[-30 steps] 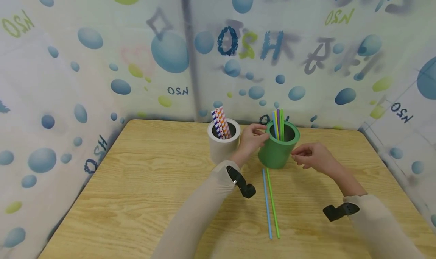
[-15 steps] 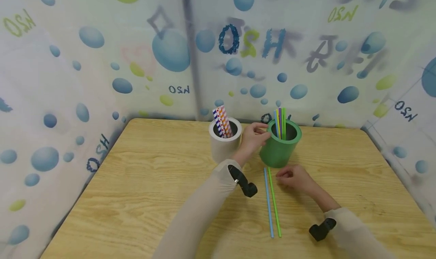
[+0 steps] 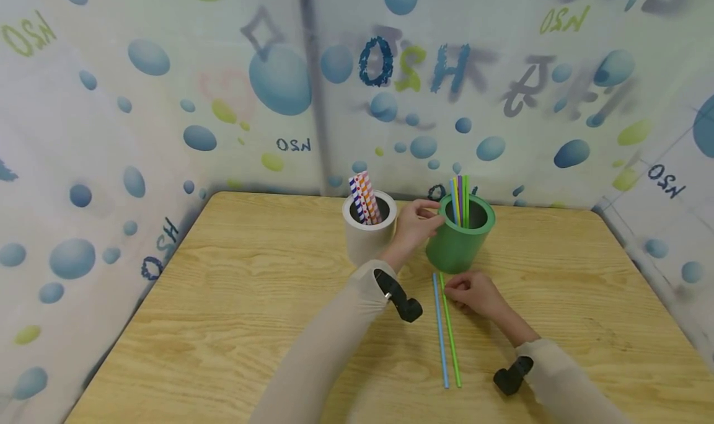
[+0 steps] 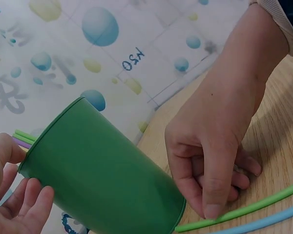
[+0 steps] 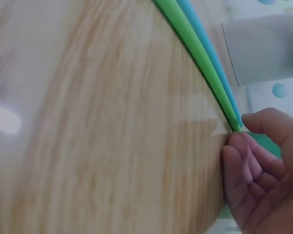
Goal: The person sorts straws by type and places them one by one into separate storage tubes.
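Observation:
Two plain drinking straws, one green (image 3: pixel 450 337) and one blue (image 3: pixel 440 337), lie side by side on the table. My right hand (image 3: pixel 475 297) is at the far end of the green straw, thumb and index fingertips right beside it; a gap shows between them in the right wrist view. The other fingers curl inward. My left hand (image 3: pixel 414 229) holds the rim of the green cup (image 3: pixel 454 250), thumb and fingers against its left side. Several plain coloured straws (image 3: pixel 460 201) stand in that cup, which leans slightly.
Left of the green cup stands a white cup (image 3: pixel 365 244) with several patterned paper straws (image 3: pixel 365 198). Both cups are near the back of the wooden table (image 3: pixel 251 300), before a printed cloth wall (image 3: pixel 346 126).
My right hand has come down and left from beside the green cup to the end of the green straw. My left hand stays at the cup's rim, and the straws have not moved.

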### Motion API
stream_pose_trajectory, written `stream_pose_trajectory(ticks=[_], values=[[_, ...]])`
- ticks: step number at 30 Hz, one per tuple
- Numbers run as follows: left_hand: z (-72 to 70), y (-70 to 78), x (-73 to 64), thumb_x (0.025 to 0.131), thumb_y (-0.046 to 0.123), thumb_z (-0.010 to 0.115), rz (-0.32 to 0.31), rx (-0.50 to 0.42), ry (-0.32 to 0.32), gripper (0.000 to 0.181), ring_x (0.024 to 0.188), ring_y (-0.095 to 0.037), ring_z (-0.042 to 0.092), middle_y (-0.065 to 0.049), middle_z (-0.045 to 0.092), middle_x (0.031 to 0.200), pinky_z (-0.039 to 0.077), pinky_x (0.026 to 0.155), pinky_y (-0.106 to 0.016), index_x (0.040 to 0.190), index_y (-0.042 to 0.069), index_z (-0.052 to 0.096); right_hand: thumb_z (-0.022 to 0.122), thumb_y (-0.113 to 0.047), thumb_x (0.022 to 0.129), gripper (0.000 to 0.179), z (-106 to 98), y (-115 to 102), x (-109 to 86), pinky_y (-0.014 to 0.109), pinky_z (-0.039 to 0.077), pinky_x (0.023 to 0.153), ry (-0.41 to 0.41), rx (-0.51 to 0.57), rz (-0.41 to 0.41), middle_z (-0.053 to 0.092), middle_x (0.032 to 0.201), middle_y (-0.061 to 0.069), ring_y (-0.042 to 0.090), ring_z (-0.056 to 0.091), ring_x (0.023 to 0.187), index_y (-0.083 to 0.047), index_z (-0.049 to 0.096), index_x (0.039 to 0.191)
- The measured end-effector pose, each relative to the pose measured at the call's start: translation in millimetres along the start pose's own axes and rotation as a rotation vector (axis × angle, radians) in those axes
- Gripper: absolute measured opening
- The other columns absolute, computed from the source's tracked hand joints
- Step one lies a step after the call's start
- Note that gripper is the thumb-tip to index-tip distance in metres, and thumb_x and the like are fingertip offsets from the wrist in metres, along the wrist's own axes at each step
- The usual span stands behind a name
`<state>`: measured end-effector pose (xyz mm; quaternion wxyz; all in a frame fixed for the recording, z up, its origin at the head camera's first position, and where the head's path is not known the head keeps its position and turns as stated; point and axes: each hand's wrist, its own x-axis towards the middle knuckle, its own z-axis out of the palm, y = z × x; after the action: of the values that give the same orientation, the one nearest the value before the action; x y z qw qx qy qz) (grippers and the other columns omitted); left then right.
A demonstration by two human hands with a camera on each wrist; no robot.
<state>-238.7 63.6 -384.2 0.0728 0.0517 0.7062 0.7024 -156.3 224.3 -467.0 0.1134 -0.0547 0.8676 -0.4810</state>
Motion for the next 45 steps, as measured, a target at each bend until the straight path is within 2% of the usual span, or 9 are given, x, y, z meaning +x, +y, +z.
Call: stream_pose_trajectory(ticks=[4,11,27,38,45], values=[[0.0,0.2,-0.3,0.079,0.003,0.066,0.005,0.008,0.001,0.024,0.057,-0.014,0.055,-0.002,0.056,0.078,0.054,0.058,-0.026,0.102,0.006,0.066,0.065,-0.01,0.084,0.017,2.2,-1.4,0.7,0.028,0.049,0.045,0.015,0.012,0.017,0.058,0.061,0.006,0.016,0.054,0.051,0.006,0.065,0.09],[0.4,-0.6,0.4,0.079,0.003,0.065,0.011,-0.005,0.0,0.023,0.056,-0.014,0.055,-0.002,0.056,0.078,0.054,0.071,-0.044,0.102,0.005,0.066,0.068,-0.011,0.082,0.016,5.6,-3.8,1.4,0.027,0.047,0.044,0.059,-0.014,0.034,0.056,0.057,0.004,0.014,0.051,0.048,0.004,0.066,0.086],[2.1,-1.7,1.1,0.077,0.003,0.067,0.014,0.006,0.027,0.022,0.057,-0.016,0.056,-0.002,0.056,0.077,0.055,0.058,-0.029,0.1,0.006,0.066,0.067,-0.008,0.079,0.012,10.9,-10.3,2.6,0.027,0.049,0.045,0.124,-0.059,0.134,0.056,0.056,0.002,0.012,0.053,0.048,0.003,0.065,0.083],[2.8,-2.9,2.1,0.078,0.002,0.067,0.013,-0.001,0.032,0.023,0.06,-0.023,0.058,-0.002,0.056,0.076,0.056,0.066,-0.039,0.1,0.006,0.066,0.063,-0.008,0.076,0.009,11.0,-16.0,3.7,0.027,0.051,0.045,0.122,-0.126,0.171,0.058,0.06,0.0,0.012,0.055,0.051,0.0,0.067,0.078],[2.8,-2.5,1.6,0.078,0.003,0.067,0.002,-0.002,0.026,0.023,0.063,-0.024,0.059,-0.002,0.056,0.078,0.055,0.067,-0.039,0.101,0.007,0.066,0.061,-0.007,0.076,0.013,3.5,-5.3,5.1,0.027,0.051,0.048,0.084,-0.068,0.143,0.06,0.064,0.002,0.012,0.055,0.055,0.003,0.067,0.081]])
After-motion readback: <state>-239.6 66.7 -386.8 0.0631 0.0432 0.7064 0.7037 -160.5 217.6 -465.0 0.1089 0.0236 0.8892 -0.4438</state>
